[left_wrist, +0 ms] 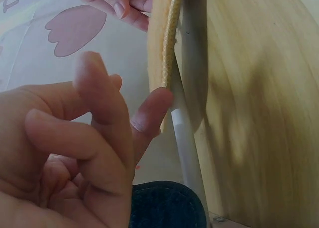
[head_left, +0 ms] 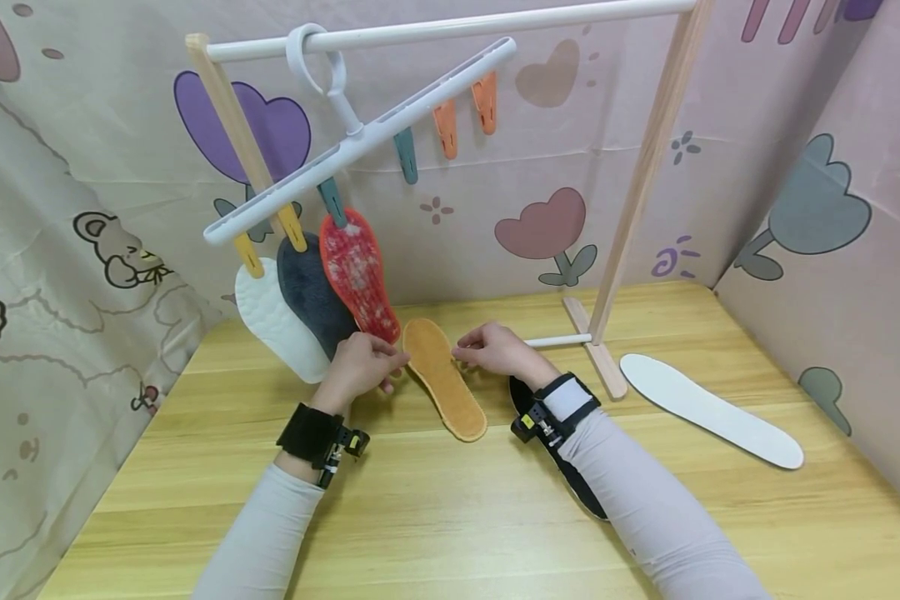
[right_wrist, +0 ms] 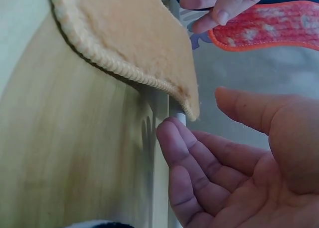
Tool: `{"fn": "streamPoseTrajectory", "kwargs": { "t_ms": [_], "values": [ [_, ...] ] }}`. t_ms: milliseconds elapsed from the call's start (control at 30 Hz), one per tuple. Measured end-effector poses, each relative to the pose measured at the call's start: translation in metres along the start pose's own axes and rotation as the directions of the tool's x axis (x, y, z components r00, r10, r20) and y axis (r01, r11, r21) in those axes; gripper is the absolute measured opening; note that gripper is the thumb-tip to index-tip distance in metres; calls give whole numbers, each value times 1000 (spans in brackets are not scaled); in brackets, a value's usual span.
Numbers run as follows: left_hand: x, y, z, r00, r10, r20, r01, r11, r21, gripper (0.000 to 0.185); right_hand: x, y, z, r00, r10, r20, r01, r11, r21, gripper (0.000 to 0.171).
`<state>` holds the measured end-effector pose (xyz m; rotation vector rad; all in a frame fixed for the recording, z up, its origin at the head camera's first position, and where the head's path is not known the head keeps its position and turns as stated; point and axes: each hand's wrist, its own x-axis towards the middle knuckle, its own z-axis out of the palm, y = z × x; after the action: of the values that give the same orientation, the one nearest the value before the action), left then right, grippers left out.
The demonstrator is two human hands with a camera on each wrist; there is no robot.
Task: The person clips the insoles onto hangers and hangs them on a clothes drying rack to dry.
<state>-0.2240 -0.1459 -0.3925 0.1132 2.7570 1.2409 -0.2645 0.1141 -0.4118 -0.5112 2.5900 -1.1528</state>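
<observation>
An orange fuzzy insole [head_left: 446, 379] with a stitched edge lies between the two hands, its far end curving up above the table. My left hand [head_left: 365, 364] is at the insole's left side, one fingertip right at the edge and the thumb apart from it. On the opposite side, my right hand [head_left: 497, 350] has loosely bent fingers spread from the thumb, close to the insole's end in the right wrist view. Behind my left hand, a red-and-white insole [head_left: 356, 275], a dark grey insole [head_left: 311, 287] and a white insole [head_left: 277, 321] hang from clips.
A white hanger [head_left: 420, 104] tilts on the rack's bar [head_left: 457, 29]. Orange clips [head_left: 446, 129] and a teal clip [head_left: 406, 156] dangle on its right half. A black insole [head_left: 581, 483] lies under my right forearm, and another white insole [head_left: 712, 412] on the table [head_left: 420, 517] further right.
</observation>
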Motion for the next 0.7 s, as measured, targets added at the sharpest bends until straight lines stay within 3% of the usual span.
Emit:
{"fn": "streamPoseTrajectory", "kwargs": {
  "t_ms": [367, 700],
  "values": [
    [1, -2, 5, 999, -33, 15, 32, 999, 22, 31, 1, 0, 2, 1000, 4, 10, -4, 999, 33, 47],
    [1, -4, 9, 1000, -23, 19, 22, 999, 45, 27, 2, 0, 5, 1000, -19, 2, 19, 998, 54, 42]
  ]
}}
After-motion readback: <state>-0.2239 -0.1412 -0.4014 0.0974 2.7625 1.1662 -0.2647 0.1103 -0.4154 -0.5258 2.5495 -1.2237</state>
